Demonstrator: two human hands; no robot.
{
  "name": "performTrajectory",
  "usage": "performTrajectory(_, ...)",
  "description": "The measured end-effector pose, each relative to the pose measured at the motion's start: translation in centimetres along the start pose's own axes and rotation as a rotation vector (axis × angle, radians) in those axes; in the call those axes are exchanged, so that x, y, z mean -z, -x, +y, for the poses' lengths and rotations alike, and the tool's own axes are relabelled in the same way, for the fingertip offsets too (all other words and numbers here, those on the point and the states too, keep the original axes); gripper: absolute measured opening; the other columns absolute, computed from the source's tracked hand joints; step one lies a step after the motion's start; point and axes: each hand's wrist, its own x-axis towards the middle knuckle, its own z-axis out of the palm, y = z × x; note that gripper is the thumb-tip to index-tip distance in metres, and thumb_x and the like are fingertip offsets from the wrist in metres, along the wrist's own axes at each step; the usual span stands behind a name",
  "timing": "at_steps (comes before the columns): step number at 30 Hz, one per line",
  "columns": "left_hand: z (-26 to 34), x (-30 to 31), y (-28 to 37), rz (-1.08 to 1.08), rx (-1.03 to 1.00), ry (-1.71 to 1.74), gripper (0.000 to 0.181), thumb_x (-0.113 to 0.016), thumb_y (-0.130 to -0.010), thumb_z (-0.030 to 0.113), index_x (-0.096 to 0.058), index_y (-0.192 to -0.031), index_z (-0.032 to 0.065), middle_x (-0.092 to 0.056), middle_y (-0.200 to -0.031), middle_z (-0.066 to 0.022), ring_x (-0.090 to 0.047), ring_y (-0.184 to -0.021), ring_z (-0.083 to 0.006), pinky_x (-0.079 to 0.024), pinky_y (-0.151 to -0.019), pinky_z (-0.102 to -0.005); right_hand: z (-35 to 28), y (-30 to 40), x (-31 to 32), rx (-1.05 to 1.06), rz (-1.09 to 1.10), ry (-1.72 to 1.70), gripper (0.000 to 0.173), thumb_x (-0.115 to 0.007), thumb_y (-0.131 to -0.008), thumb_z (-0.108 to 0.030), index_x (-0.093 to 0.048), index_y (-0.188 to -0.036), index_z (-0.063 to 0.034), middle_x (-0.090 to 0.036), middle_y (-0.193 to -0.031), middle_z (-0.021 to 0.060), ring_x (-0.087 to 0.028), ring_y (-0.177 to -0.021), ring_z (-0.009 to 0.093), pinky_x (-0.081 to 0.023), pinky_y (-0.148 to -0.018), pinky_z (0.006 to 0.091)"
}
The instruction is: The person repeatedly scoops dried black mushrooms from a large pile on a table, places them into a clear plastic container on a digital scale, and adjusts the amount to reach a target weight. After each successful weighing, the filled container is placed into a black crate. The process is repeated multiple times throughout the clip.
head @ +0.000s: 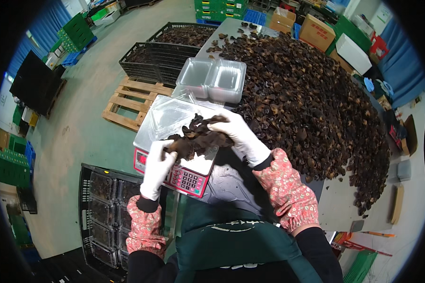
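Note:
White gloves cover both of my hands. My left hand [159,166] pinches the near left edge of a clump of dark wood ear mushrooms [194,136]. At the clump's right end, my right hand [233,131] grips it between thumb and fingers. The clump is above the steel plate [163,109] of a red electronic weighing scale; whether it rests on the plate I cannot tell. Part of the scale's keypad [187,180] shows below the clump, and my left hand partly hides its display. Behind the scale stand two stacks of clear plastic containers [228,79].
A large heap of wood ear mushrooms [304,106] spreads over the table to the right. Filled clear boxes sit in a black crate [85,212] at lower left. Beyond the scale are a wooden pallet [127,102] and black mesh crates [152,58] of mushrooms.

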Motion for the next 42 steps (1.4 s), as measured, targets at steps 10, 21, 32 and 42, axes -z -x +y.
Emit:
performTrajectory(10,-0.1,-1.3,0.1,0.3,-0.256,-0.349,0.071,-0.079,-0.074,0.018,-0.05,-0.137,0.0042,-0.05,-0.127,-0.0171,-0.046,-0.118,-0.0339,-0.036,-0.103,-0.0453,4.5,-5.6,-3.6,0.382,-0.126,0.763,0.031,-0.072,-0.081,-0.021,-0.068,-0.11,-0.0082,-0.068,-0.106,0.0081,-0.063,-0.101,0.024,-0.049,-0.091,0.0354)
performTrajectory(21,0.1,-2.7,-1.6,0.142,-0.348,-0.448,0.068,-0.074,-0.077,0.022,-0.05,-0.137,0.0009,-0.051,-0.137,-0.0176,-0.043,-0.129,-0.0407,-0.028,-0.112,-0.0508,2.9,-4.2,-1.5,0.265,0.042,0.887,0.023,-0.071,-0.085,-0.014,-0.069,-0.106,-0.0035,-0.067,-0.108,0.0086,-0.064,-0.103,0.018,-0.049,-0.093,0.0312)
performTrajectory(32,-1.9,-1.9,-1.2,0.456,-0.206,-0.102,0.045,-0.062,-0.086,-0.001,-0.055,-0.13,-0.0016,-0.057,-0.13,-0.0148,-0.054,-0.12,-0.0256,-0.041,-0.106,-0.0374,0.2,-3.6,-1.2,-0.001,0.328,-0.073,0.013,-0.066,-0.094,-0.015,-0.068,-0.101,-0.0038,-0.058,-0.071,-0.0011,-0.052,-0.058,0.005,-0.037,-0.047,0.0174)
performTrajectory(42,-2.4,7.4,0.7,0.976,-0.002,0.494,0.025,-0.047,-0.102,0.009,-0.061,-0.12,-0.0018,-0.065,-0.113,-0.0096,-0.062,-0.094,-0.0144,-0.048,-0.083,-0.0283,1.6,1.9,3.1,-0.067,0.444,-0.171,0.017,-0.059,-0.098,-0.02,-0.066,-0.104,-0.0052,-0.061,-0.081,-0.0034,-0.051,-0.06,0.002,-0.035,-0.047,0.0151)
